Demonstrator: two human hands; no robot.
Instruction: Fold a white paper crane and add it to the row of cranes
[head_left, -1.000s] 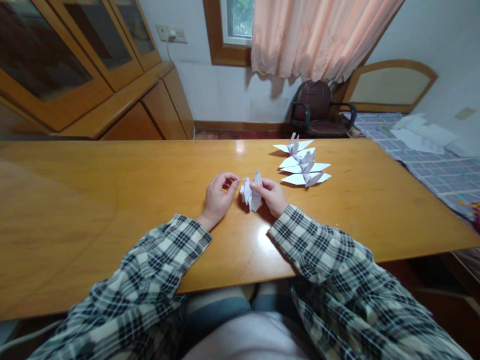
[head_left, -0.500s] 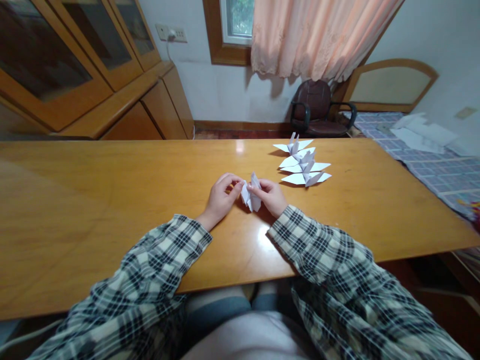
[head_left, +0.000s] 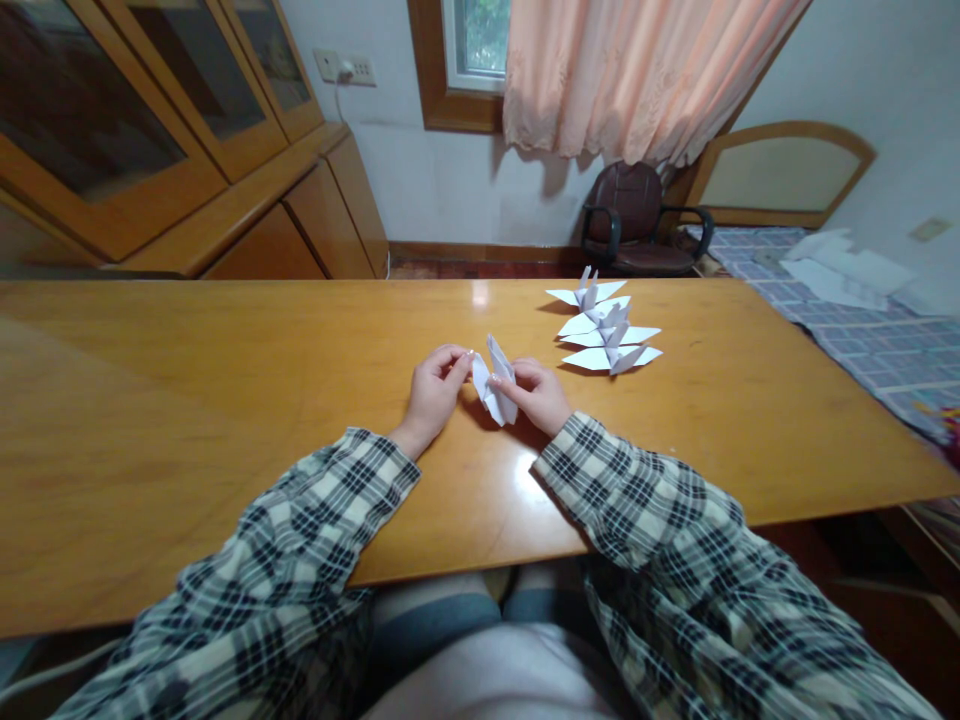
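Note:
A white folded paper crane [head_left: 492, 390] is held just above the wooden table in front of me. My right hand [head_left: 541, 393] grips it from the right, thumb on the near face and fingers behind. My left hand [head_left: 435, 388] is closed in a pinch at the upper tip of the crane's left flap. A narrow point of the paper stands up between the two hands. Beyond my right hand, several finished-looking paper cranes [head_left: 611, 357] sit close together in a row, wings spread.
The wooden table [head_left: 225, 400] spans the view, its near edge close to my lap. Past its far edge stand a brown armchair [head_left: 624, 215] and, at the right, a bed with a checked cover [head_left: 840, 320]. A wooden cabinet [head_left: 247, 210] is at the left.
My left hand has shifted slightly left, drawing the left flap outward. The held crane looks more opened and tilted left. My right hand keeps its grip; the row of cranes is unmoved.

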